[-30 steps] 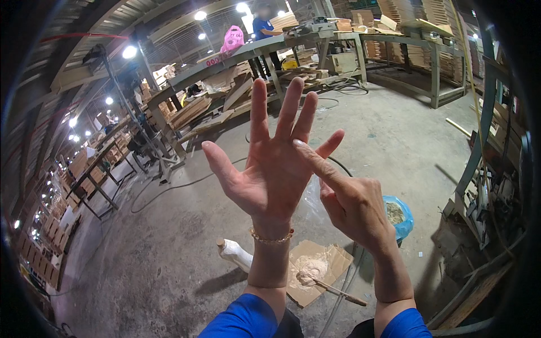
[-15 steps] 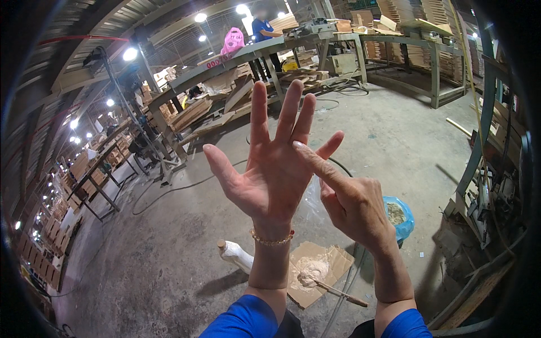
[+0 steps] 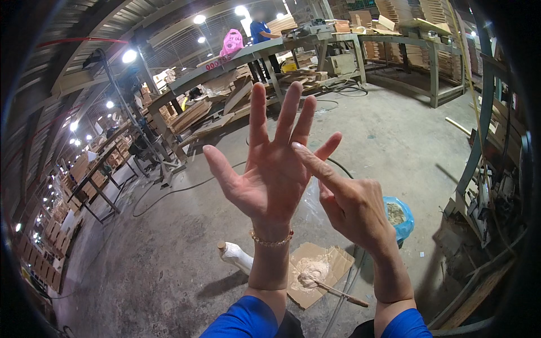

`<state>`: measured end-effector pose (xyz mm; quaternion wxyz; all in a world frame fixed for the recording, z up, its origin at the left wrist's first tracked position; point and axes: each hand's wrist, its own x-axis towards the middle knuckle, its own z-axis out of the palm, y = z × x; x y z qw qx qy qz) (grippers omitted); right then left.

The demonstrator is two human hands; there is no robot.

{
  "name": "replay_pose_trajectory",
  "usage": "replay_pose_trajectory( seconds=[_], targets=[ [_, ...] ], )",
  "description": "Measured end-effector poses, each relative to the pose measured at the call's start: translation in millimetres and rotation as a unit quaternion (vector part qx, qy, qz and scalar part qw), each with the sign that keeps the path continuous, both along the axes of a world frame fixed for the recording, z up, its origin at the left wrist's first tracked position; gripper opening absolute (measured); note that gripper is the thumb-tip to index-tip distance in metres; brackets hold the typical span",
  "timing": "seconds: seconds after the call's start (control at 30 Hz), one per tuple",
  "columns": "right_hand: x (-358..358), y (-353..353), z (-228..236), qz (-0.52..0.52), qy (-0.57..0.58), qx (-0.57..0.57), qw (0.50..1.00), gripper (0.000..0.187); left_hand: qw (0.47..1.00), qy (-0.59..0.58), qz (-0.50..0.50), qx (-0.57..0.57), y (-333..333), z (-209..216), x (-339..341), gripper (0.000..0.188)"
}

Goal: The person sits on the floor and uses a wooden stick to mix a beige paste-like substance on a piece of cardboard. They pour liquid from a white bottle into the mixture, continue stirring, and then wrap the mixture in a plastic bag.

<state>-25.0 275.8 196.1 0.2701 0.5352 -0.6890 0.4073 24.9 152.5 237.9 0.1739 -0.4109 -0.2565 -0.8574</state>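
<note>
My left hand [image 3: 270, 174] is raised in the middle of the view, palm toward me and fingers spread, with nothing in it. A beaded bracelet [image 3: 272, 241] circles its wrist. From the right, my right hand [image 3: 360, 211] stretches out its index finger, whose tip touches the left palm below the ring and little fingers. The other right fingers are curled under and partly hidden; nothing shows in that hand. Below the hands, a piece of cardboard [image 3: 337, 260] lies on the floor with a pale paste mound [image 3: 310, 271] and a thin stick [image 3: 349, 297] on it.
A white bottle-like object [image 3: 235, 256] stands left of my left wrist. Right of my right hand is a blue-lined container [image 3: 403, 222] holding crumbly material. A long workbench [image 3: 242, 59] and a person in blue [image 3: 261, 32] are at the back. Cluttered metal racks [image 3: 479, 197] edge the right side; a hose [image 3: 169, 194] crosses the floor.
</note>
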Motion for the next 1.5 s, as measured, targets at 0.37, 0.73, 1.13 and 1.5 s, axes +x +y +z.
replay_pose_trajectory(
  seconds=[0.37,0.73,1.13,1.5],
  targets=[
    [5.0,-0.5,1.5,0.013,-0.020,-0.042,0.999,0.067,0.997,0.011,-0.034,-0.066,5.7,-2.3,-3.7,0.103],
    [9.2,4.6,5.1,0.040,-0.040,-0.045,0.997,0.067,0.994,0.031,0.007,-0.102,10.7,-2.1,5.2,0.109],
    [12.9,5.2,8.2,0.035,-0.048,-0.037,0.998,0.069,0.994,0.038,0.017,-0.106,12.6,-1.6,5.5,0.109],
    [20.1,-9.9,5.4,0.086,-0.064,-0.064,0.992,0.070,0.991,0.001,0.047,-0.128,1.5,3.1,22.2,0.110]
  ],
)
